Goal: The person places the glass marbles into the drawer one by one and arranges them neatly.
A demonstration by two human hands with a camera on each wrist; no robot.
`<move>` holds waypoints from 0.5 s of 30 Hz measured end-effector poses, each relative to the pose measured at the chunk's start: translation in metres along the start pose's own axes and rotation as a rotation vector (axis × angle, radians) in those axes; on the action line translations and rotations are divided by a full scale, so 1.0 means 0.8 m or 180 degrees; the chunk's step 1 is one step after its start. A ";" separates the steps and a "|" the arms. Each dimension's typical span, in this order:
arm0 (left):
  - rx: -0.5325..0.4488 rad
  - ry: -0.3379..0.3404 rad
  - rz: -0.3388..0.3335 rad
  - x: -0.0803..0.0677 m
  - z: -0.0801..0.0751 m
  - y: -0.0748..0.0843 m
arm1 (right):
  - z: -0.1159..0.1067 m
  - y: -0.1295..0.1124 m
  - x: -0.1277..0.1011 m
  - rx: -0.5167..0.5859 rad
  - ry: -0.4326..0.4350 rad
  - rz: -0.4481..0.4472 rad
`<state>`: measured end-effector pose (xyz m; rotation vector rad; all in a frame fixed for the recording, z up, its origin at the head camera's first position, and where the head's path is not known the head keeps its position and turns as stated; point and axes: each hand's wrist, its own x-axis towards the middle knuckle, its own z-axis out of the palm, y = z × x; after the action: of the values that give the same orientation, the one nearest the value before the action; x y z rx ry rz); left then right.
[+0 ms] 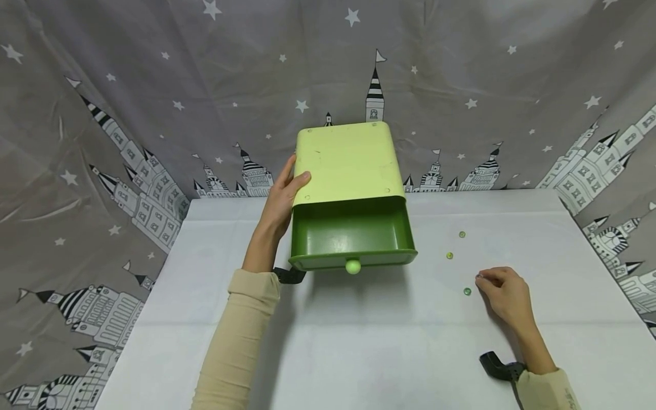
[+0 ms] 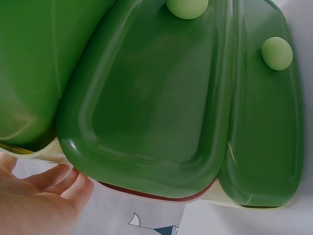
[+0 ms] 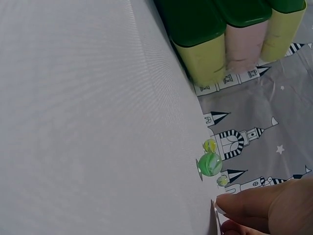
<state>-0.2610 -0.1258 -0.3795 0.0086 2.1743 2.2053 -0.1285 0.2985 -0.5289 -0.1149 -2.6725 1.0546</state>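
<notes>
A light green cabinet [image 1: 348,162] stands at the back of the white table [image 1: 359,341], its top dark green drawer [image 1: 353,233] pulled out and showing nothing inside. My left hand [image 1: 296,173] presses flat on the cabinet's left side, thumb on the top front corner; the left wrist view shows its fingers [image 2: 54,188] under the drawer fronts [image 2: 146,107]. Three small green marbles [image 1: 467,291] [image 1: 449,255] [image 1: 462,234] lie to the right. My right hand [image 1: 480,279] rests beside the nearest marble [image 3: 210,164], fingers [image 3: 259,205] curled, tips close together, nothing visible between them.
A grey cloth backdrop [image 1: 154,85] with stars and castles hangs behind and around the table. The open drawer's round knob [image 1: 353,266] juts toward me. Lower drawers with pale knobs [image 2: 277,53] are closed. Black straps sit on both wrists.
</notes>
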 end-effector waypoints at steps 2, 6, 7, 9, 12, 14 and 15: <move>-0.0003 0.0001 -0.0003 -0.001 0.000 0.000 | 0.000 0.000 0.000 0.0003 0.0000 0.0009; -0.0010 0.0013 -0.0012 -0.001 -0.001 0.000 | 0.000 -0.001 0.000 0.0001 0.0000 0.0061; -0.0006 0.0011 -0.0011 -0.001 -0.001 0.000 | 0.000 -0.001 0.000 -0.0006 0.0007 0.0078; -0.0005 0.0005 -0.0002 -0.001 0.000 0.000 | 0.000 -0.001 0.000 -0.0019 0.0029 0.0117; -0.0004 -0.0008 0.0013 0.000 0.000 -0.001 | 0.000 -0.003 0.000 -0.0032 0.0067 0.0157; -0.0004 -0.0010 0.0016 0.000 0.000 -0.001 | -0.001 -0.004 0.000 -0.0030 0.0086 0.0178; -0.0003 -0.0009 0.0015 0.000 0.000 -0.001 | -0.001 -0.004 0.000 -0.0019 0.0092 0.0191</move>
<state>-0.2610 -0.1257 -0.3805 0.0170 2.1739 2.2075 -0.1280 0.2968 -0.5260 -0.2110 -2.6618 1.0545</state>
